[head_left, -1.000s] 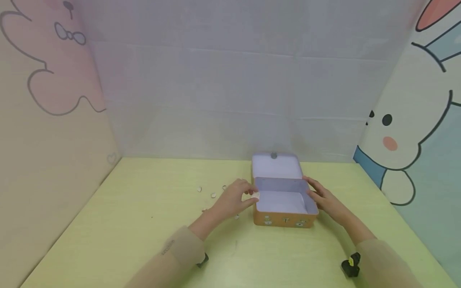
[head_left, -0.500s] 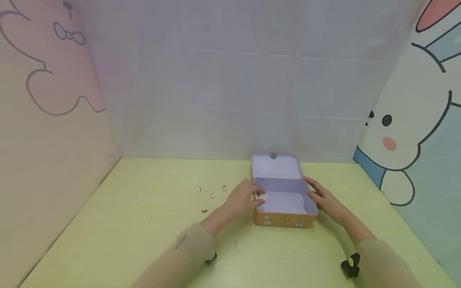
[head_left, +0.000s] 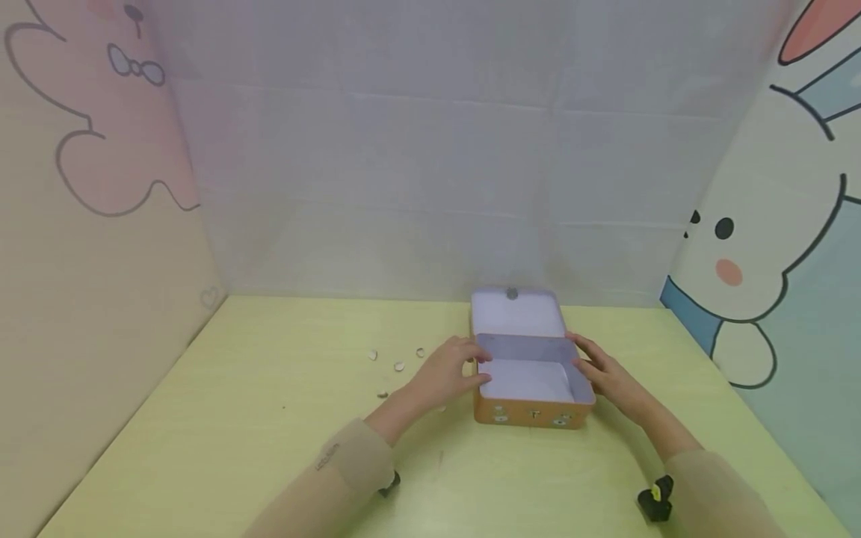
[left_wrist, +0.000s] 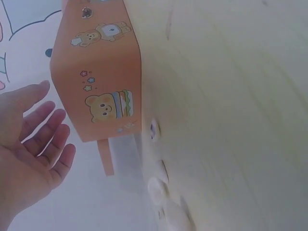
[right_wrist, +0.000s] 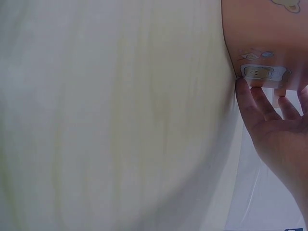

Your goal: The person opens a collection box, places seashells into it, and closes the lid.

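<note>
An orange case [head_left: 528, 412] with cartoon stickers and a pale lilac inside stands on the table, its lid [head_left: 518, 312] tipped back. My left hand [head_left: 444, 373] is at the case's left rim, fingers and thumb spread apart and holding nothing. In the left wrist view, its loosely bent fingers [left_wrist: 52, 137] appear beside the stickered end wall. My right hand [head_left: 608, 377] grips the back right corner, thumb at the rim and fingers [right_wrist: 250, 103] against the outer wall. Several small whitish pieces [head_left: 399, 366] lie left of the case. My left fingers cover part of the inside.
A pale yellow table [head_left: 269, 448] meets a light grey backdrop [head_left: 377, 187] close behind the lid. Side panels with cartoon drawings [head_left: 733, 246] flank it. Black wrist devices [head_left: 655, 499] show under the sleeves.
My left hand carried a small white piece rightward over the rim, then let it go inside the case, and has drawn back slightly left. My right hand has stayed at the corner.
</note>
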